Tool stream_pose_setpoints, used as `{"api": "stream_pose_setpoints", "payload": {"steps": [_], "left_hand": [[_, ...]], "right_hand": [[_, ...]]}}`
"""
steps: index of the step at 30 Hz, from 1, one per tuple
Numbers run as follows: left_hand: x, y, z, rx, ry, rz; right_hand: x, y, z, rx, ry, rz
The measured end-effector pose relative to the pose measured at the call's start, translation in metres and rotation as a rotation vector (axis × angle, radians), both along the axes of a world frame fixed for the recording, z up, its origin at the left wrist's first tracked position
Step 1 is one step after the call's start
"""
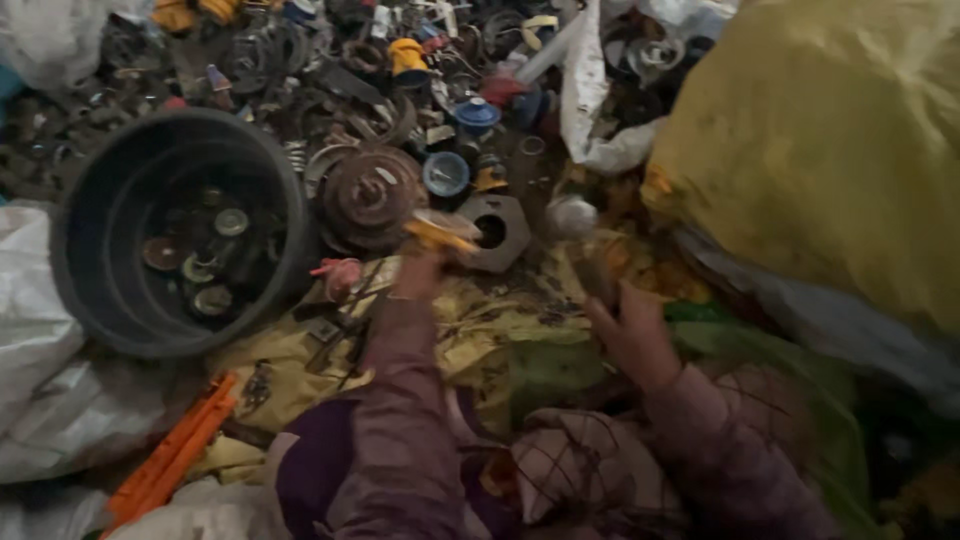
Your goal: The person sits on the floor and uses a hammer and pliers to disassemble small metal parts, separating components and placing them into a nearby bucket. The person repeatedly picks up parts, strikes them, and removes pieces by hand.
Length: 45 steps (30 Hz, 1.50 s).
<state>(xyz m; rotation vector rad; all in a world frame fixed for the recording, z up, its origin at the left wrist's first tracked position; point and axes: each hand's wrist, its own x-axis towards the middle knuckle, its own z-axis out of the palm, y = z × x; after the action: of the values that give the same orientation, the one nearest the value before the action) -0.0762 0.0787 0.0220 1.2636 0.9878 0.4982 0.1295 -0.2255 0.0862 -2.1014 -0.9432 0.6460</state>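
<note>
Head view: my left hand (420, 272) grips a small yellow part (441, 232) beside the rusty disc (368, 197), near the black tub (95, 290). Right hand (632, 335) open, blurred, over yellow cloth (480, 320).

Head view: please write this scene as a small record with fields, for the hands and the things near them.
left hand: raised over the pile, grip on a small yellow object
right hand: resting on the yellow cloth, fingers blurred, grip cannot be told
black tub: left of the hands, round metal lids inside
rusty disc: beside the tub
grey hexagonal nut: just right of the yellow object
orange plastic strip: lower left
yellow sack: upper right
</note>
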Motion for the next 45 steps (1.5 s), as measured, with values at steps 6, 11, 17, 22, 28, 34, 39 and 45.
{"api": "stream_pose_setpoints", "payload": {"steps": [6, 11, 17, 22, 28, 34, 39, 45], "left_hand": [[-0.072, -0.031, 0.111, -0.273, -0.749, 0.156], [-0.120, -0.104, 0.096, -0.676, -0.828, 0.153], [-0.077, -0.100, -0.010, -0.453, -0.540, 0.374], [-0.026, -0.087, -0.029, -0.195, -0.199, 0.316], [-0.002, -0.081, -0.001, -0.139, -0.083, 0.395], [-0.002, -0.074, 0.001, -0.280, -0.300, 0.440], [-0.024, -0.077, -0.006, -0.432, -0.696, 0.319], [-0.043, -0.087, 0.040, -0.625, -1.155, -0.001]], "right_hand": [[-0.027, -0.007, -0.083, -0.389, -0.051, 0.224], [0.009, 0.026, -0.066, -0.487, -0.063, 0.286], [0.058, 0.080, -0.042, -0.273, -0.388, 0.000], [0.070, 0.067, -0.060, -0.250, -0.430, -0.036], [0.043, 0.075, 0.029, 0.369, -0.256, 0.126], [-0.137, 0.086, 0.151, 0.614, 0.258, 0.699], [-0.169, 0.083, 0.177, 0.786, 0.189, 0.688], [-0.090, 0.034, 0.105, 0.450, -0.210, 0.130]]}}
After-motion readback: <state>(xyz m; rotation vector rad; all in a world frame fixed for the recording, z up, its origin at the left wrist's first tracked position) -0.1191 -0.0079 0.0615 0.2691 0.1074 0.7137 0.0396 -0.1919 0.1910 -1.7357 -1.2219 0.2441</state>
